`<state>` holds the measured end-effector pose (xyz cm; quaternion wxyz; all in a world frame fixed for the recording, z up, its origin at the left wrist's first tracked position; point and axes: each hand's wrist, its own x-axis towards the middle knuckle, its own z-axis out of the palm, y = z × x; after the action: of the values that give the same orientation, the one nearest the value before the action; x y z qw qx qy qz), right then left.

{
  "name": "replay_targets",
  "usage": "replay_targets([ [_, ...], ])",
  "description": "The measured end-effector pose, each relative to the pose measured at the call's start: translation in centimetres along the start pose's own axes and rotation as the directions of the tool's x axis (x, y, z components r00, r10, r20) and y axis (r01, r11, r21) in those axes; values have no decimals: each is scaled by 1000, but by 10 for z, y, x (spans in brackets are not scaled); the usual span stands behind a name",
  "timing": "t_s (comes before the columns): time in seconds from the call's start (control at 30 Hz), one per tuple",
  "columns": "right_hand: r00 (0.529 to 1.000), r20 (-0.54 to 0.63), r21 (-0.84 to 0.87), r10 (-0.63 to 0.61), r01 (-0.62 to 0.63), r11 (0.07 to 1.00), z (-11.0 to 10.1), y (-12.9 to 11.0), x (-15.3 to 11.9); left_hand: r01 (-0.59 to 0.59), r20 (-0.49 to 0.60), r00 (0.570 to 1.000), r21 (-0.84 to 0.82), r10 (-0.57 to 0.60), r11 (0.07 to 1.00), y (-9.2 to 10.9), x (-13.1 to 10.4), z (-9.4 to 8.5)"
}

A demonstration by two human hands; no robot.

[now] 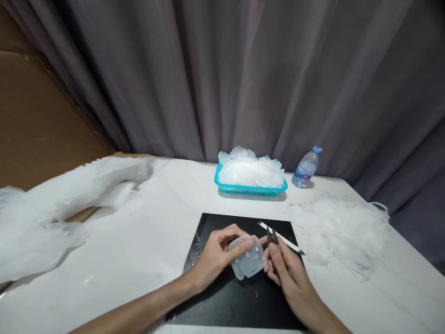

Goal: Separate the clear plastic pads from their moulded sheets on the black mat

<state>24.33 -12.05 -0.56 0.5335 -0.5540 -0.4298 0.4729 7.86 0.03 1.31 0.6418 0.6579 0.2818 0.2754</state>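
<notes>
My left hand [222, 253] holds a translucent, roughly square plastic piece [250, 263] between thumb and fingers, above a black mat [239, 304]. Small round bumps show on the piece. Just right of it, my right hand [283, 264] is closed around a small dark pair of snips [272, 235], whose tips point up and stand apart. A fingertip of my right hand is close to the piece's right edge. Behind the snips, a thin white and black tool [287, 241] lies slantwise on the mat.
A blue basket [252, 190] heaped with translucent pieces stands at the back. A water bottle [306, 169] is right of it. Loose clear scraps [344, 232] cover the right side; white plastic wrapping [79, 195] and a cardboard box [41, 106] are left.
</notes>
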Motion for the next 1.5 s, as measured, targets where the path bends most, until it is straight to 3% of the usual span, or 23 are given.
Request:
replay_targets([
  [0.17, 992, -50, -275, -118, 100, 956, -18, -17, 2, -82, -4, 997, 68, 82, 994, 18, -9, -3],
  [0.3, 978, -58, -405, -202, 161, 900, -23, -29, 1, -16, 17, 1000, 57, 15, 998, 34, -13, -3],
  [0.43, 973, -79, -370, -215, 172, 913, -19, -35, -1, 38, 66, 997, 25, -40, 999, 47, -15, 0],
  [0.63, 965, -102, -270, -244, 209, 940, -16, -40, -5, 8, 64, 998, 45, -11, 999, 51, -20, 2],
  [0.8, 941, -67, -296, -333, 300, 907, -17, -43, -6, -26, 33, 999, 128, 22, 991, 50, -21, 3],
  [1.1, 943, -60, -268, -328, 301, 915, -15, -44, -10, -64, -15, 997, 250, 69, 966, 48, -23, 7],
  [1.5, 929, -30, -334, -369, 338, 880, -18, -41, -11, -114, -2, 993, 199, 117, 973, 56, -20, 7],
])
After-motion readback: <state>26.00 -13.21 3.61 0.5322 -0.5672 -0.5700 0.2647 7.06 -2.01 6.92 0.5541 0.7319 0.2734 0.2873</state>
